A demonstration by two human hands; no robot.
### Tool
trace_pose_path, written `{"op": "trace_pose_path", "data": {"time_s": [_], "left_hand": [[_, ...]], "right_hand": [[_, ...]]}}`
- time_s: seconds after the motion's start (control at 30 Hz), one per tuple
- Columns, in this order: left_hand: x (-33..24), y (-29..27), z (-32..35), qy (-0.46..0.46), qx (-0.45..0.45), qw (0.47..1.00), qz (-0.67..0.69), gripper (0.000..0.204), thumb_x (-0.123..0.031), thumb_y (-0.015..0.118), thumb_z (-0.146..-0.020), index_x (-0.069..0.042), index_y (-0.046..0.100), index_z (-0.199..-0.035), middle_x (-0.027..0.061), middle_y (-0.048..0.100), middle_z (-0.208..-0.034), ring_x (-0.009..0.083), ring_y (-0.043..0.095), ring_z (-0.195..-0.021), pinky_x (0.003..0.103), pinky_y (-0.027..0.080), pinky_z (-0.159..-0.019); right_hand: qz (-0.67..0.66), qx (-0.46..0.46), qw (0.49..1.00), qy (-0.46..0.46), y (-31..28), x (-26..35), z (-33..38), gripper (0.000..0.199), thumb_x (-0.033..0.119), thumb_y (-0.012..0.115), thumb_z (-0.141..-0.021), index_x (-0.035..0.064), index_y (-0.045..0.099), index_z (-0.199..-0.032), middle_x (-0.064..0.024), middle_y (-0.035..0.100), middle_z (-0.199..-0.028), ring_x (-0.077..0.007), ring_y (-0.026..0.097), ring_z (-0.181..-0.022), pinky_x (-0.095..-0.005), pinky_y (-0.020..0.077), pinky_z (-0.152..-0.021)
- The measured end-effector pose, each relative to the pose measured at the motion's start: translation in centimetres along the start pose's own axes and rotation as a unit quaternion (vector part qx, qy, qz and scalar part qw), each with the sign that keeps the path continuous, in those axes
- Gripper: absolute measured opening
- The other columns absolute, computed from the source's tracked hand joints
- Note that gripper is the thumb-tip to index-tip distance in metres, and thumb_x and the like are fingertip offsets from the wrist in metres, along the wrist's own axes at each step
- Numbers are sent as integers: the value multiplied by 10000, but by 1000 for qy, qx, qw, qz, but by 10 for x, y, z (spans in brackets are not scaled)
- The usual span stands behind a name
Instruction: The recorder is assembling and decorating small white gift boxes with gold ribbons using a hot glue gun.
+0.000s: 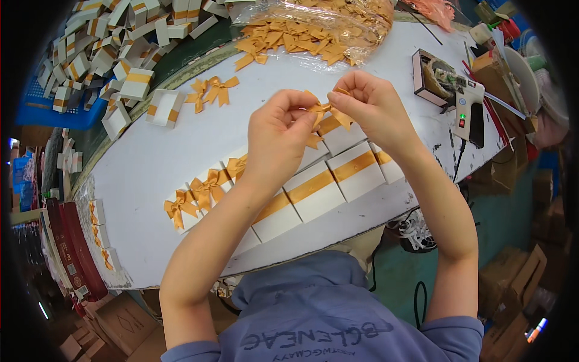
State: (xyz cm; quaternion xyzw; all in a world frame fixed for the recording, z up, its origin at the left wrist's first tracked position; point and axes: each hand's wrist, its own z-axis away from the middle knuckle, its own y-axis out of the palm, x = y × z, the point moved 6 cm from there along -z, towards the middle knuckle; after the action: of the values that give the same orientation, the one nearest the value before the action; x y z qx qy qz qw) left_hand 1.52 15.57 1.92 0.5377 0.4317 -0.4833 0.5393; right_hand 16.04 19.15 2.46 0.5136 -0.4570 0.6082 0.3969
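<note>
Ribbon bow (329, 111), small and golden-orange, sits pinched up in the air between both hands, right above the row of boxes. Left hand (278, 136) has fingers curled in, thumb and fingertips pressed together on the bow's left loop. Right hand (368, 102) is curled the same way, fingertips nipping the bow's right side and knot. Both hands closed tight on that one bow, nothing else in either.

Underneath, a row of white boxes (313, 190) runs diagonally across the white surface (157, 157), each crossed by a golden-orange band. Three on the left end already carry bows on their bands; four toward the right show plain bands, though the forearm hides part of the row, so the full count I cannot tell.

Further out, two loose bows (211, 90) lie together on the surface near its far edge, just beside a single banded white box (163, 108). Behind that, a big heap of banded boxes (102, 48), too many to count, spills over a blue crate (57, 114). At the top, a clear plastic bag (313, 27) bulges with more bows. Off to the right, one white glue gun (467, 105) rests near an open tray-like box (431, 78).
</note>
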Motion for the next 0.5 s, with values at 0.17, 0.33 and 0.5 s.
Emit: {"op": "trace_pose_path", "data": {"time_s": [0.17, 0.33, 0.5], "left_hand": [[8, 17, 6, 104, 45, 951, -288, 253, 14, 551, -822, 11, 606, -1069, 91, 592, -1027, 110, 581, -730, 236, 490, -662], [7, 32, 9, 155, 71, 893, -416, 283, 1, 573, -792, 17, 585, -1074, 133, 567, -1035, 201, 593, -717, 270, 488, -677], [3, 46, 15, 252, 54, 721, -643, 305, -95, 619, -769, -37, 583, -1067, 82, 553, -1013, 218, 521, -955, 382, 391, -840]], "right_hand": [[176, 3, 984, 30, -14, -10, 1, 151, 136, 638, -772, -4, 587, -748, -39, 575, -589, -93, 520, -525, -245, 418, -496], [284, -23, 957, -48, -17, -14, 2, 156, 152, 650, -748, 9, 589, -747, -122, 608, -638, -247, 592, -579, -332, 460, -549], [390, -43, 914, -106, -11, -14, 5, 127, 123, 642, -749, 19, 570, -754, -112, 601, -628, -245, 581, -577, -326, 452, -543]]}}
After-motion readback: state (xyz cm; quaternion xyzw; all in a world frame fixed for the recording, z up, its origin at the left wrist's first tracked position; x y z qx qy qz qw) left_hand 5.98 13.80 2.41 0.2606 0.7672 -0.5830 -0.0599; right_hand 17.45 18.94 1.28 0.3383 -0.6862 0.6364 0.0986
